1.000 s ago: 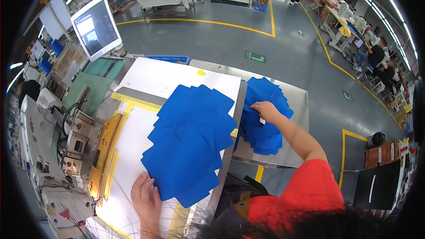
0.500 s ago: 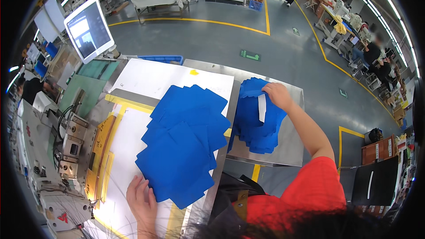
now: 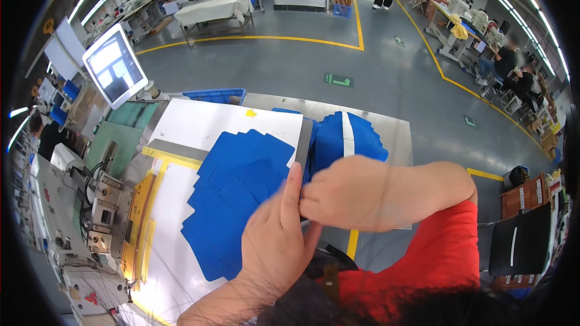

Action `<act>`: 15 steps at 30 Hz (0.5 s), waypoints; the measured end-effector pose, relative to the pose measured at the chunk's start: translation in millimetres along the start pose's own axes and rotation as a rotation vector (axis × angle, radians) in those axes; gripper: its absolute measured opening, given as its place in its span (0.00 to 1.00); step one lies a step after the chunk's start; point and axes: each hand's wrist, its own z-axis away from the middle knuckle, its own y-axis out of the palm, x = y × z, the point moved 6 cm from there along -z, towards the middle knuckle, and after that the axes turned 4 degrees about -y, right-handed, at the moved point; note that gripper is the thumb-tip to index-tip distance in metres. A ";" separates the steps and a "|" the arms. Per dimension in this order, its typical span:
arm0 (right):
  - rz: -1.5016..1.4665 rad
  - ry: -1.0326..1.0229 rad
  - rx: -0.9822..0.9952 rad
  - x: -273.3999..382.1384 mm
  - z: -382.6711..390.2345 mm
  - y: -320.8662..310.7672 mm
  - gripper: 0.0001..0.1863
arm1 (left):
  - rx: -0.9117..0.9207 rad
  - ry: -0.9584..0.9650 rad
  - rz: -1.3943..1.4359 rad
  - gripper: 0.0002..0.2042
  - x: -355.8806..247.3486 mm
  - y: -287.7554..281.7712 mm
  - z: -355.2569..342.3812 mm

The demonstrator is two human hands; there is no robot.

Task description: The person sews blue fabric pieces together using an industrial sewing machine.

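Over the front edge of the table, my two hands meet. My left hand (image 3: 273,242) is open, its fingers stretched and slightly blurred, partly in front of a fanned pile of blue fabric pieces (image 3: 238,187). Curled close against it, my right hand (image 3: 329,196) is closed; anything inside its fingers is hidden. Just beyond the right hand lies a second stack of blue fabric pieces (image 3: 365,139), with a white strip (image 3: 348,136) across its top. My right forearm passes in front of the near part of that stack.
The fanned pile lies on a white board (image 3: 226,122) with yellow tape. A sewing machine head (image 3: 99,211) stands on the left below a tilted screen (image 3: 115,65). The right stack rests on a metal side table (image 3: 396,136). A blue crate (image 3: 214,95) sits behind.
My right hand has left the right-hand stack and come in beside my left hand. My left hand has moved right from the white board. More of the white strip shows.
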 end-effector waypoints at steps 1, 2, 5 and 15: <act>-0.203 -0.057 0.001 0.9 2.7 0.5 0.08 | 0.118 -0.117 0.081 0.34 5.1 11.1 1.0; -0.408 -0.118 0.002 0.7 5.3 1.1 0.08 | 0.209 -0.111 -0.023 0.33 8.5 16.8 9.0; -1.089 0.172 -0.130 -90.2 22.9 31.1 0.11 | 0.411 -0.053 0.088 0.18 11.4 17.8 42.1; 0.309 0.047 0.172 -183.0 94.6 310.8 0.10 | 0.617 0.116 0.094 0.23 22.7 30.8 92.0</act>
